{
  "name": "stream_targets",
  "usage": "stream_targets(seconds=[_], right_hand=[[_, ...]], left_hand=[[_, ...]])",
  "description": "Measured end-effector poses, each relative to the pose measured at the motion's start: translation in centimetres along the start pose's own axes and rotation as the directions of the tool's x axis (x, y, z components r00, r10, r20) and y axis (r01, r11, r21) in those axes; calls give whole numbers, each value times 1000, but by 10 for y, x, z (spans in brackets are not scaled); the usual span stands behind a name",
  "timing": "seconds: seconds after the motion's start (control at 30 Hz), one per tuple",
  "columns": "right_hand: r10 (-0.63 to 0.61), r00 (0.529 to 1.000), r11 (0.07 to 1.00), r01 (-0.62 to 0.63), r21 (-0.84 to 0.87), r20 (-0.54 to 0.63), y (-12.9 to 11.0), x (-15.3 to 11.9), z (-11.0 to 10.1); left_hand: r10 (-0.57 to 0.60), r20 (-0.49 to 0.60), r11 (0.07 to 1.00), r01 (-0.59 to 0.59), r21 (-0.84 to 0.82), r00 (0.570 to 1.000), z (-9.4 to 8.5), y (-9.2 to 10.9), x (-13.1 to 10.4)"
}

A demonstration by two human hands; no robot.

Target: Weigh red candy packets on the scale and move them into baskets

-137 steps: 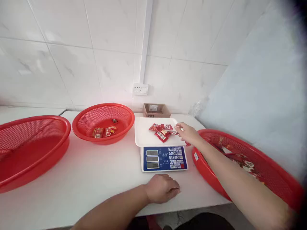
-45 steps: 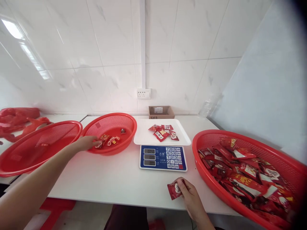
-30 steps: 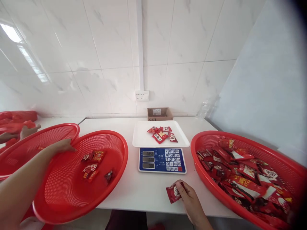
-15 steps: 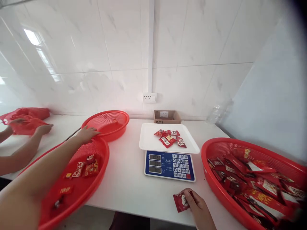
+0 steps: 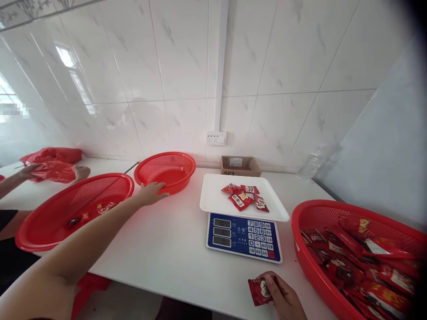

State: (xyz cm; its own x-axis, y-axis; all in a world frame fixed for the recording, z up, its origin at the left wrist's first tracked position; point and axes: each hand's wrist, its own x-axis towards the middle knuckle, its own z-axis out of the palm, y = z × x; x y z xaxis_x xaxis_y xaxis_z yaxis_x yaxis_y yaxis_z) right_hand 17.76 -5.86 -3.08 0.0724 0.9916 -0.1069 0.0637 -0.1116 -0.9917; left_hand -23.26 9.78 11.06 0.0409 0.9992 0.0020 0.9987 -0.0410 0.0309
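My left hand [image 5: 151,194] reaches out with its fingers stretched, at the near rim of a red mesh basket [image 5: 176,183] by the wall; whether it touches the rim I cannot tell. A small packet shows inside this basket. My right hand [image 5: 283,295] pinches a dark red snack packet [image 5: 259,291] over the table's front part. Behind it stands a blue-and-white digital scale [image 5: 238,235]. Several red packets [image 5: 240,199] lie on the scale's white tray [image 5: 213,195].
To the right, a large red basket [image 5: 310,262] holds many packets. Another red basket [image 5: 36,229] with several packets stands left, partly behind my forearm. Beyond it, another person's hands [image 5: 82,172] handle a red bag [image 5: 58,171]. A cardboard box [image 5: 255,165] sits by the wall.
The near left basket has shifted left, away from the far one. My left hand has moved from its rim to the far basket's. The right hand still holds the packet; the view has shifted.
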Motion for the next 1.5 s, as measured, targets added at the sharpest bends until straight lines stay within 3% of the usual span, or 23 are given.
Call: stream_targets(seconds=[0.17, 0.33, 0.47, 0.6, 0.77, 1.0, 1.17, 1.27, 1.37, 1.5], right_hand=[[6, 1000, 1000, -6, 0, 14, -2, -1, 0], [16, 1000, 999, -16, 29, 9, -6, 1, 3], [6, 1000, 1000, -5, 9, -9, -8, -1, 3], [-18, 1000, 1000, 18, -1, -21, -7, -3, 4], [-59, 998, 998, 59, -7, -7, -3, 0, 5], [-75, 997, 997, 75, 19, 16, -9, -2, 7], [-71, 997, 997, 70, 18, 38, -9, -3, 6], [-71, 997, 997, 70, 25, 43, -9, -3, 6], [-63, 997, 997, 60, 55, 51, -11, -3, 6], [-53, 997, 996, 48, 82, 63, -11, -2, 6]], left_hand=[[114, 27, 991, -112, -71, 993, -11, 28, -10], [318, -64, 936, -324, -141, 946, -14, 91, -9], [477, -111, 856, -490, -164, 872, -7, 160, 10], [561, -86, 809, -567, -155, 823, 10, 220, 38], [573, -58, 809, -576, -118, 817, 28, 256, 61], [511, -143, 845, -526, -95, 848, 27, 260, 65], [433, -230, 873, -469, -132, 872, 12, 249, 66], [336, -294, 909, -390, -149, 895, -6, 224, 72], [212, -329, 951, -272, -149, 920, -24, 187, 79], [48, -298, 986, -94, -141, 953, -33, 135, 80]])
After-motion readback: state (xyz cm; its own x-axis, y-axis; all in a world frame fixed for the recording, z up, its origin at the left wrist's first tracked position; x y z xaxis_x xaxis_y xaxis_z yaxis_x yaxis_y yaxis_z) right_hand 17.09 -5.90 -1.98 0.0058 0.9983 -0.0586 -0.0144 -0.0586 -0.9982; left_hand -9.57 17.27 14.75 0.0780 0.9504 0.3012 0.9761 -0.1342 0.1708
